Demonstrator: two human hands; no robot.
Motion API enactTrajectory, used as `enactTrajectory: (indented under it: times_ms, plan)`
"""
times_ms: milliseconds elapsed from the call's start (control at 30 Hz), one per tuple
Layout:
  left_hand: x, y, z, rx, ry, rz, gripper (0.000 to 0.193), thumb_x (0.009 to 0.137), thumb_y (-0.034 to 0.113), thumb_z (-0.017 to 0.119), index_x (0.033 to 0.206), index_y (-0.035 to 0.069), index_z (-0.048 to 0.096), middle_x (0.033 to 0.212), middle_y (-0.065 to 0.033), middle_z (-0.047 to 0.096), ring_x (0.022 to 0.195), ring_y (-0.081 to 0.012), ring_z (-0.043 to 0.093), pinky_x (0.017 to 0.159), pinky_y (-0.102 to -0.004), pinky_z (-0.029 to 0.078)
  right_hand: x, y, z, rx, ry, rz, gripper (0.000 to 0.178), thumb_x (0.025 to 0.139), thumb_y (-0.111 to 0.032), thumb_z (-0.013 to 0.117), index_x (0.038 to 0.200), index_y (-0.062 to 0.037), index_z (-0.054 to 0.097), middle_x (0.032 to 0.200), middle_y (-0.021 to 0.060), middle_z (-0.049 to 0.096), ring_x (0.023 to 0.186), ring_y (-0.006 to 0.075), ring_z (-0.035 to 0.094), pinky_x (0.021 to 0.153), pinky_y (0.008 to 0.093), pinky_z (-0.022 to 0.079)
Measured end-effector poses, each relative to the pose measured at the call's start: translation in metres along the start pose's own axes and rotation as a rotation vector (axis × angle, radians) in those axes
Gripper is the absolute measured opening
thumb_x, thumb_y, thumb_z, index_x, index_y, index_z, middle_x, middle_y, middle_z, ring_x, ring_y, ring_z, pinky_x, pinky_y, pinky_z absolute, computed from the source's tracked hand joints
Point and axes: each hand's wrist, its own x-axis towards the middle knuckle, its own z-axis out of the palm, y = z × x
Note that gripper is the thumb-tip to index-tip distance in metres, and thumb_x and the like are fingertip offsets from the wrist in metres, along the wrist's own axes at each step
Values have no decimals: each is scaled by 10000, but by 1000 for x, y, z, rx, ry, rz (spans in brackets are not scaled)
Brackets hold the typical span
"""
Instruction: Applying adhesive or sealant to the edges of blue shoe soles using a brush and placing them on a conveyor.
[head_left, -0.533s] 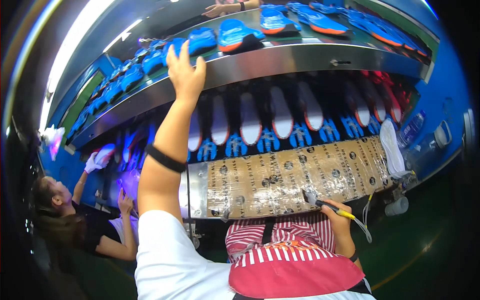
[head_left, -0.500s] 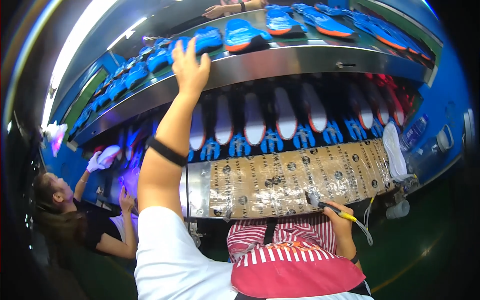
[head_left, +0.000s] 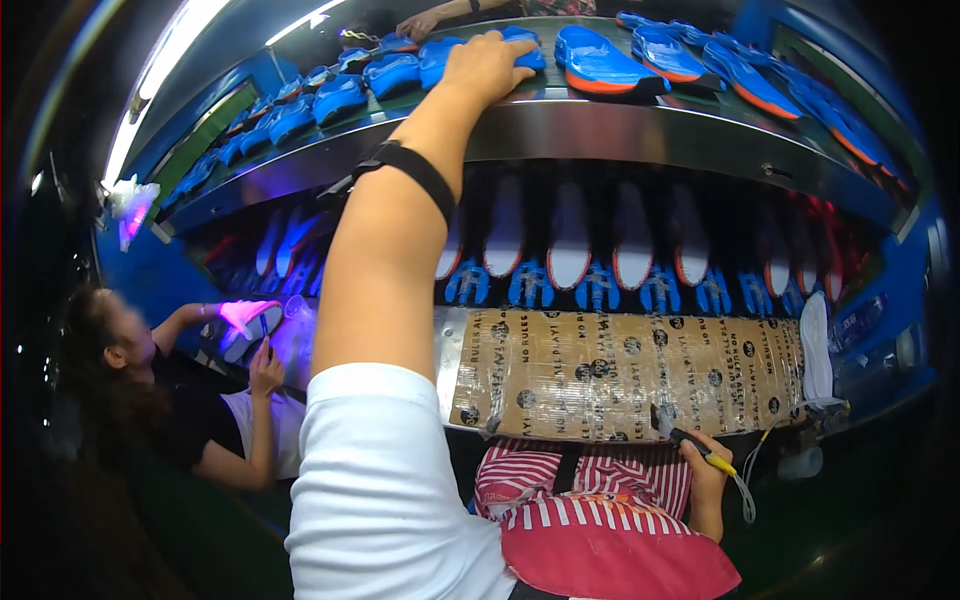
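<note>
My left hand [head_left: 487, 68] reaches up to the upper shelf and is closed over a blue shoe sole [head_left: 526, 60], its thumb at the near side. Its far fingertips are partly hidden. Other blue soles with orange edges [head_left: 605, 62] lie in rows on the shelf to both sides. Low at the right, my right hand [head_left: 708, 485] is closed round a brush [head_left: 688, 438] with a black and yellow handle and a pale tube at its rear. The brush tip rests at or just above the near edge of a tape-covered cardboard sheet [head_left: 560, 370]; contact I cannot tell.
Below the shelf's metal edge [head_left: 600, 130], white-bottomed shoes [head_left: 570, 255] and blue pieces [head_left: 597, 288] stand in a row. A white insole [head_left: 816, 350] lies right of the cardboard. A co-worker [head_left: 190, 420] at the left holds a shoe; another person's hand [head_left: 420, 22] shows beyond the shelf.
My left hand has moved right along the shelf and closed from spread fingers onto a blue sole. The view has shifted. The co-worker has brought a shoe lower, near the other hand.
</note>
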Motion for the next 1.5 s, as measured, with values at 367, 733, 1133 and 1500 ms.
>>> enactTrajectory:
  times_ms: [367,733,1133,1500]
  plan:
    - [-12,-68,-6,-67,-157,-17,418,820,324,609,1231,271,551,1059,-162,579,1016,-342,550,853,-425,436,-3,-26,21,-146,25,-51,207,724,-42,669,918,30,668,718,40,633,622,80,549,586,210,429]
    - [-16,-110,1,107,-189,-135,433,804,267,618,1232,260,549,1071,-147,561,1034,-327,545,858,-426,439,-21,-27,17,-129,150,-36,223,718,-51,694,931,12,676,714,69,644,603,108,566,575,230,438]
    - [7,15,-4,-620,52,-68,809,774,431,653,1396,58,294,1355,-232,381,1274,-349,349,1060,-410,249,-10,-26,-31,-71,78,-2,217,732,-32,692,944,7,672,779,84,666,691,99,595,628,214,450]
    - [29,124,1,-606,207,-102,963,670,534,695,1420,139,237,1340,-197,401,1258,-345,356,962,-560,292,-27,-7,-56,25,179,18,229,733,-44,700,949,23,669,795,70,673,693,85,593,640,216,460]
